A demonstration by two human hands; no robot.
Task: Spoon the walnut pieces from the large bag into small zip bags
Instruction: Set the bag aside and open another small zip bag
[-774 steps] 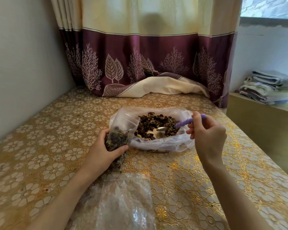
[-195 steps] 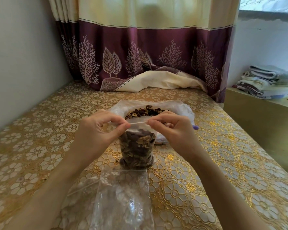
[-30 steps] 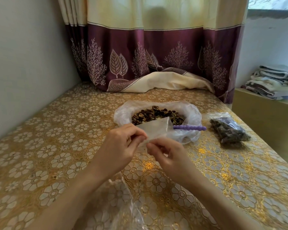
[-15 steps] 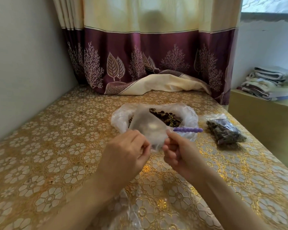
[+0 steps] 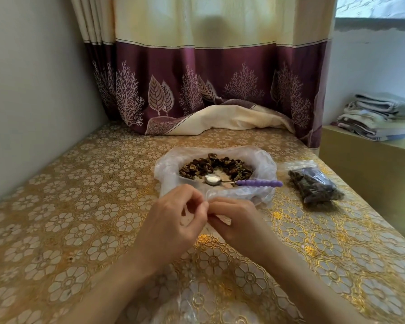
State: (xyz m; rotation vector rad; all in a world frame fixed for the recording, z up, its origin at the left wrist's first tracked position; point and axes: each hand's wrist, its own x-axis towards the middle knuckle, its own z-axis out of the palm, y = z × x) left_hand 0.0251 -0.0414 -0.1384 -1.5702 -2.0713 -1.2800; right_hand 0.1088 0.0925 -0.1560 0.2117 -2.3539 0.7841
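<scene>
Clear plastic is what both hands are busy with: an empty small zip bag (image 5: 211, 195), barely visible against the large bag behind it, held just in front of that bag's near rim. The left hand (image 5: 173, 220) and right hand (image 5: 234, 218) meet knuckle to knuckle, each with fingers (image 5: 197, 202) curled and pinching the bag's top edge, apparently working the zip mouth apart. Half a second ago the same bag was lifted higher and hid part of the walnuts; it has come down lower and the hands have closed in on its edge.

Behind it the large bag (image 5: 262, 164) lies open near the middle of the worktop (image 5: 56, 218), with walnut pieces (image 5: 211, 166) banked toward its far side. A spoon (image 5: 241, 182) with a purple handle rests across its near right rim, bowl empty, nobody holding it.

Well to the right, near the worktop's right edge, lies a filled zip bag (image 5: 316, 185), dark with nuts. Six seconds ago that bag was upright between the hands being sealed, so one portion is done and a new round is starting. My guess is that the mouth must be opened before the spoon is taken up.

More clear plastic, possibly spare bags (image 5: 208, 307), lies at the near edge. A curtain (image 5: 197, 78) hangs at the far edge.
</scene>
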